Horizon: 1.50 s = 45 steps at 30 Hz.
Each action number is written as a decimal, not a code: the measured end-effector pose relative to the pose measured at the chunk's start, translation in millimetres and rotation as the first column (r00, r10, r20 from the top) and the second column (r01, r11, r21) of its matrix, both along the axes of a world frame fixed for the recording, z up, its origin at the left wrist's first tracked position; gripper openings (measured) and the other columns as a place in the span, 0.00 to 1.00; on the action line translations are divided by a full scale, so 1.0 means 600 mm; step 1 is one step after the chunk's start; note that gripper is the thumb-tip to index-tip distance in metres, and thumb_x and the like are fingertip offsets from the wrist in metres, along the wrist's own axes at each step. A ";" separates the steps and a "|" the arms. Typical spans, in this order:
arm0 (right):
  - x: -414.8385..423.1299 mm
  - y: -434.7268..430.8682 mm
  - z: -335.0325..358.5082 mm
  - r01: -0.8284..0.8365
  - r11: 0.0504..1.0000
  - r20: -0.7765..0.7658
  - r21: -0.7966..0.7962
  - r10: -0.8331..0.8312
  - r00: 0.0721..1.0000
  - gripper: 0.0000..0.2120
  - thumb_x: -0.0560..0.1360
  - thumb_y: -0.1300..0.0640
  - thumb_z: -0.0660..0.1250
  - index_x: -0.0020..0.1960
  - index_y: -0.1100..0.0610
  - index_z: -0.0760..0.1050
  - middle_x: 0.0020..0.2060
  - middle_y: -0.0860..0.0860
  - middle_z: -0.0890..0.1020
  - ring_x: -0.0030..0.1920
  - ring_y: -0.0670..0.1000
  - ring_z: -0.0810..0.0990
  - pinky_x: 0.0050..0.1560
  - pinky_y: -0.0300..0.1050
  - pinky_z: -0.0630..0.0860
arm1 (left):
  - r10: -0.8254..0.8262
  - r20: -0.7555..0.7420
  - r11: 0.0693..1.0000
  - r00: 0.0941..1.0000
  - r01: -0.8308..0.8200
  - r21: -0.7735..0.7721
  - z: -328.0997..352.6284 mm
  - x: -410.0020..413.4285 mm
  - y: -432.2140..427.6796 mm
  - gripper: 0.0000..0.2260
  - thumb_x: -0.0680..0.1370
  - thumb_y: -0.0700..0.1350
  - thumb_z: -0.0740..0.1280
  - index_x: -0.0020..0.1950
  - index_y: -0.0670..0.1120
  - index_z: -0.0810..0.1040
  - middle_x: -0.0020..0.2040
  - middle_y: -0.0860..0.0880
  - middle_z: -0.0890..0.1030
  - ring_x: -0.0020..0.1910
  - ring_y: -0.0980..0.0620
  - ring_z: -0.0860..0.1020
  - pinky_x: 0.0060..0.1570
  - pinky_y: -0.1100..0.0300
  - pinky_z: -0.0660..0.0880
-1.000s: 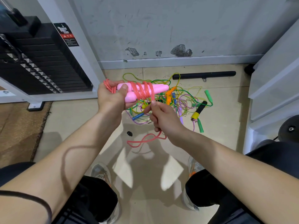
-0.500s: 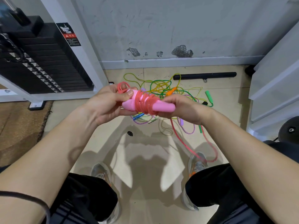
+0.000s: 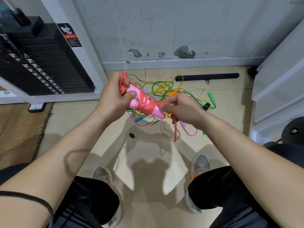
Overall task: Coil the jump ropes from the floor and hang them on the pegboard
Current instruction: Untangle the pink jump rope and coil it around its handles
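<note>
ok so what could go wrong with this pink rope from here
1. The red cord wraps sit low on the tapered pink handles, near the tip. They might slide off if the right hand loses tension.
2. The loose tail hangs from the right hand over the tangled ropes on the floor and could snag there.
3. The left hand also holds spare loops, which may spill.

Smooth pink plastic handles (image 3: pixel 133 104) wrapped in glossy red plastic cord (image 3: pixel 145 102). Beige floor tiles (image 3: pixel 148 162) look smooth, faintly shiny. The grey wall (image 3: pixel 164 22) is matt, scuffed paint. Brown mat (image 3: pixel 19 129) looks rough, fibrous.
</note>
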State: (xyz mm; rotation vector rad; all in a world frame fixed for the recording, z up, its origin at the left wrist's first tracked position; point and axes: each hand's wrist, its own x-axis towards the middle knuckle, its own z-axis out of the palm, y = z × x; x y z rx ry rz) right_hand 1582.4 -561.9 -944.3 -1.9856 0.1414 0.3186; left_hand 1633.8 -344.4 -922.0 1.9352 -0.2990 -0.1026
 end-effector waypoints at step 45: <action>-0.008 0.010 0.033 0.230 0.934 0.063 0.272 -0.256 0.965 0.17 0.74 0.52 0.75 0.34 0.59 0.72 0.22 0.46 0.74 0.24 0.45 0.68 0.29 0.34 0.65 | -0.104 -0.705 0.669 0.701 -0.475 -0.571 -0.013 0.009 -0.007 0.12 0.80 0.35 0.63 0.62 0.44 0.68 0.59 0.39 0.80 0.49 0.40 0.84 0.34 0.49 0.82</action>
